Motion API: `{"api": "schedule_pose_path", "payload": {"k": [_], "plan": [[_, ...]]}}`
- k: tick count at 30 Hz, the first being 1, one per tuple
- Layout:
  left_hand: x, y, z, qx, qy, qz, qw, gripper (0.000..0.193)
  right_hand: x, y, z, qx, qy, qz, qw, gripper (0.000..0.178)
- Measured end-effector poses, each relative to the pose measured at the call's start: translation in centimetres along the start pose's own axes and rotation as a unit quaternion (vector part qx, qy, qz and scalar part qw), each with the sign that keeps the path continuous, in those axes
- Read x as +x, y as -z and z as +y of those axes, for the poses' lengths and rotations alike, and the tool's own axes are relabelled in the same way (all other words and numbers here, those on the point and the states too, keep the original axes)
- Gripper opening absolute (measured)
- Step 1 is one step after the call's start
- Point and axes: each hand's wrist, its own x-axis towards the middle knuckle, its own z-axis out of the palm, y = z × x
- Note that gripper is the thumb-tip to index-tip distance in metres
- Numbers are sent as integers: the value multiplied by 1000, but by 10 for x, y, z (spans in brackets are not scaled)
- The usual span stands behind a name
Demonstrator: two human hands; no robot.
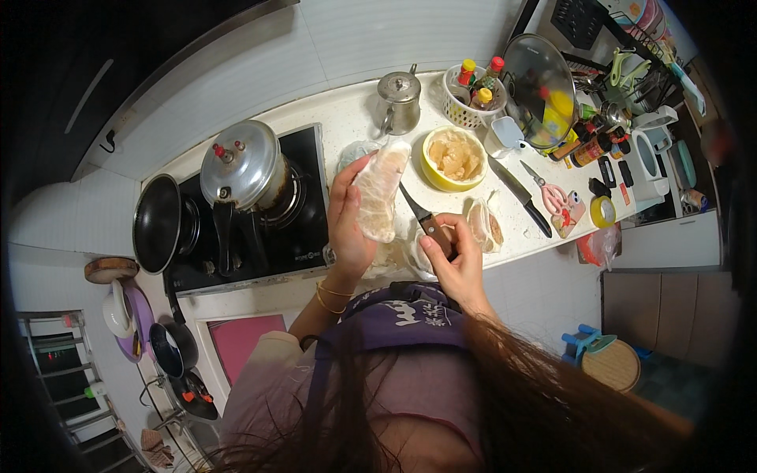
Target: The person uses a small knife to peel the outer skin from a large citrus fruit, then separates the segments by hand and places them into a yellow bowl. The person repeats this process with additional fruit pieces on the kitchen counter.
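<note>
My left hand (352, 213) is closed around a large pale pomelo segment (382, 193), whose white membrane still covers it. In my right hand (457, 264) is a small knife (428, 225) with a brown handle; its dark blade points up and left, just apart from the segment. Behind the knife stands a yellow bowl (435, 175) with chunks of peeled, light orange flesh (456, 156) in it. Right of my right hand lies another pomelo piece (484, 225) with whitish skin. Pale scraps (388, 258) lie on the counter between my hands, partly hidden.
Left is a black stove (303, 169) with a pressure cooker (240, 164) and a frying pan (158, 217). A metal pot (399, 102) and a basket of bottles (461, 113) stand behind. At right lie a long knife (516, 191), scissors (552, 194) and a tape roll (602, 211).
</note>
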Motion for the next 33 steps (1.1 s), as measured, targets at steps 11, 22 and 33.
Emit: {"api": "schedule_pose_path", "payload": {"k": [11, 22, 33], "plan": [[-4, -4, 3, 47, -32, 2, 998, 35, 3, -1, -4, -59, 76, -1, 995, 26], [-7, -4, 2, 78, -62, 1, 995, 33, 3, 2, -12, -125, 143, 1, 982, 23], [-8, -9, 3, 92, -104, 8, 990, 33, -5, 3, -15, -137, 130, -16, 982, 21]]}}
